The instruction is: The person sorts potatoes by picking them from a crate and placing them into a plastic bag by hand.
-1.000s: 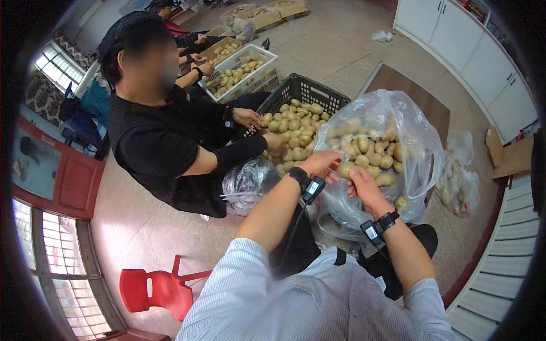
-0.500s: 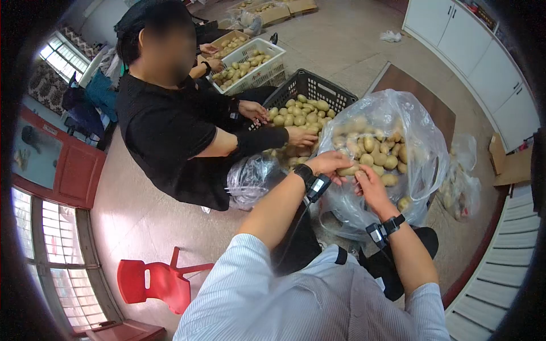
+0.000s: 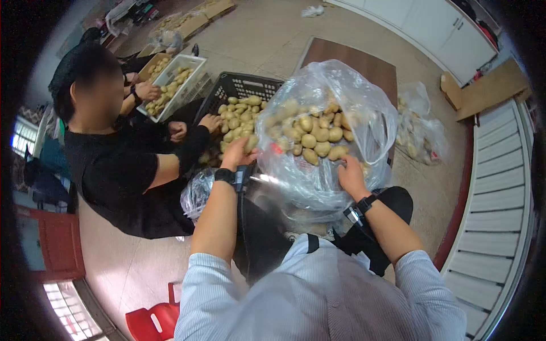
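A large clear plastic bag (image 3: 375, 125) stands open before me, with a heap of potatoes (image 3: 322, 135) inside. My left hand (image 3: 234, 154) is to the left of the bag, by the near side of a black plastic crate (image 3: 250, 85), its fingers closed around a potato (image 3: 251, 144). Over the bag's near right side is my right hand (image 3: 353, 177). Its fingertips are drawn in at the lower edge of a potato (image 3: 339, 152), and some of its fingers are hidden. More potatoes (image 3: 242, 113) fill the crate.
Left of the crate sits a co-worker in black (image 3: 114, 165), one hand (image 3: 210, 123) at its potatoes. A white crate (image 3: 196, 65) of potatoes stands behind. Filled bags (image 3: 421, 133) lie to the right, near a cardboard box (image 3: 492, 91). A red chair (image 3: 153, 321) is at lower left.
My hands have moved apart: the left has carried a potato left toward the black crate, the right has gone to another potato in the bag. The view has turned right.
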The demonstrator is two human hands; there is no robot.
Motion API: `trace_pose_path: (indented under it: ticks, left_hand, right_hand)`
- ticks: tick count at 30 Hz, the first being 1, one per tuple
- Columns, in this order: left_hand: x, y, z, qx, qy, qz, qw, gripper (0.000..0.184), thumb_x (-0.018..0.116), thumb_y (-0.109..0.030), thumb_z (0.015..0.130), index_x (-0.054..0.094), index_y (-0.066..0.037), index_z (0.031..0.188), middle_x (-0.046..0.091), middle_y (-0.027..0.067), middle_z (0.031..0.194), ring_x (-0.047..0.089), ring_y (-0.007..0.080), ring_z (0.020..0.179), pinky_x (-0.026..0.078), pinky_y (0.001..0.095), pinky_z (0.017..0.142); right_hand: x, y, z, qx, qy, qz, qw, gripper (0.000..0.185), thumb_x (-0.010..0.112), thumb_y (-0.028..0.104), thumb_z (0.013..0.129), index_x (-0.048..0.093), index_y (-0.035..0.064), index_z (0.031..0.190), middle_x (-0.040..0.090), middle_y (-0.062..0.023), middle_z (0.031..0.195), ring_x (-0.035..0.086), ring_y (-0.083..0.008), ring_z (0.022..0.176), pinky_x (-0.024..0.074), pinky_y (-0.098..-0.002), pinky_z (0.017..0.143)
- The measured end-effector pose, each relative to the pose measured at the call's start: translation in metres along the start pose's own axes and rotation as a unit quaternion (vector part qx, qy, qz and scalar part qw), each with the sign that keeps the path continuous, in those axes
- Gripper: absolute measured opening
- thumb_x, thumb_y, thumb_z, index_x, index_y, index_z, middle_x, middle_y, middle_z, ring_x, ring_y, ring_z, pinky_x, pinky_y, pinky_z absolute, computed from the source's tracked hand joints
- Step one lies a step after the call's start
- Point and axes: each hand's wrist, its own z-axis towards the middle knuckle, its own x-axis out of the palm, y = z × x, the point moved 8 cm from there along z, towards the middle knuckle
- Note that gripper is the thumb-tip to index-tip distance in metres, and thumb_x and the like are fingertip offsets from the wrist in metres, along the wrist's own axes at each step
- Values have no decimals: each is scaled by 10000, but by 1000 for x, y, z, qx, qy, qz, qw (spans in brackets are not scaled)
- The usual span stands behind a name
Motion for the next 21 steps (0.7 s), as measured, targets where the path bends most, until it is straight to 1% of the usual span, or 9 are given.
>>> trace_pose_path:
  ticks: [1, 2, 4, 6, 10, 13, 17, 20, 21]
  left_hand:
    - [-5, 2, -8, -56, -42, -64, 996, 274, 533, -236, 943, 522, -59, 1152, 615, 115, 963, 610, 246, 752, 540, 346, 576]
    - [1, -2, -13, -58, -39, -60, 996, 274, 533, -236, 943, 522, -59, 1152, 615, 115, 963, 610, 246, 752, 540, 346, 576]
    - [-12, -6, -18, -27, -120, -79, 989, 287, 541, -234, 929, 530, -13, 1112, 606, 148, 959, 609, 268, 688, 534, 366, 536]
    - [-15, -7, -19, -16, -128, -79, 988, 291, 541, -224, 927, 526, 6, 1106, 604, 156, 956, 610, 268, 683, 533, 365, 532]
    - [-31, -6, -15, 8, -172, -87, 981, 311, 523, -206, 931, 512, 56, 1099, 596, 178, 948, 613, 265, 688, 531, 364, 512]
    - [-41, -2, -5, -10, -118, -53, 991, 311, 508, -196, 937, 508, 70, 1098, 589, 182, 946, 619, 267, 710, 548, 366, 525]
    - [-46, -2, -11, -10, -168, -100, 981, 312, 492, -192, 943, 504, 81, 1094, 584, 181, 953, 620, 272, 733, 565, 371, 549]
    - [-55, 2, -13, 2, -184, -89, 979, 298, 534, -192, 930, 505, 27, 1131, 594, 158, 1025, 611, 283, 809, 566, 376, 618]
    - [-65, 2, -1, 53, -159, 25, 986, 298, 531, -196, 932, 504, 34, 1119, 593, 162, 1027, 614, 286, 805, 568, 373, 608]
  right_hand:
    - [-9, 2, 1, -17, -35, -69, 997, 296, 575, 112, 779, 598, 9, 1055, 599, -230, 1006, 546, -403, 992, 412, -453, 906]
    - [-13, 0, 3, -10, -34, -78, 996, 330, 600, 103, 754, 587, 6, 1069, 576, -228, 1056, 514, -399, 1034, 390, -459, 932]
    - [-18, -6, 4, -7, -59, -101, 993, 338, 605, 98, 746, 582, 5, 1070, 568, -216, 1081, 494, -399, 1059, 385, -465, 938]
    - [-23, -6, 5, -10, -84, -123, 989, 346, 610, 92, 739, 577, 5, 1072, 560, -204, 1107, 475, -399, 1083, 380, -470, 944]
    - [-23, -18, 6, 50, -48, -160, 985, 382, 618, 130, 740, 558, 6, 1097, 531, -199, 1166, 448, -407, 1128, 368, -479, 963]
    - [-20, -27, 5, 82, -23, -193, 977, 414, 618, 179, 750, 545, 3, 1118, 520, -219, 1183, 453, -419, 1138, 374, -476, 968]
    - [-17, -41, 0, 157, 2, -221, 962, 434, 616, 219, 754, 535, -6, 1117, 539, -246, 1151, 486, -441, 1111, 402, -487, 945]
    - [-7, -48, 1, 118, 20, -240, 963, 453, 638, 248, 746, 535, -16, 1099, 557, -259, 1107, 516, -449, 1062, 420, -496, 924]
    - [-9, -42, 0, 110, 25, -237, 965, 453, 638, 248, 746, 535, -16, 1099, 557, -259, 1107, 516, -449, 1062, 420, -496, 924]
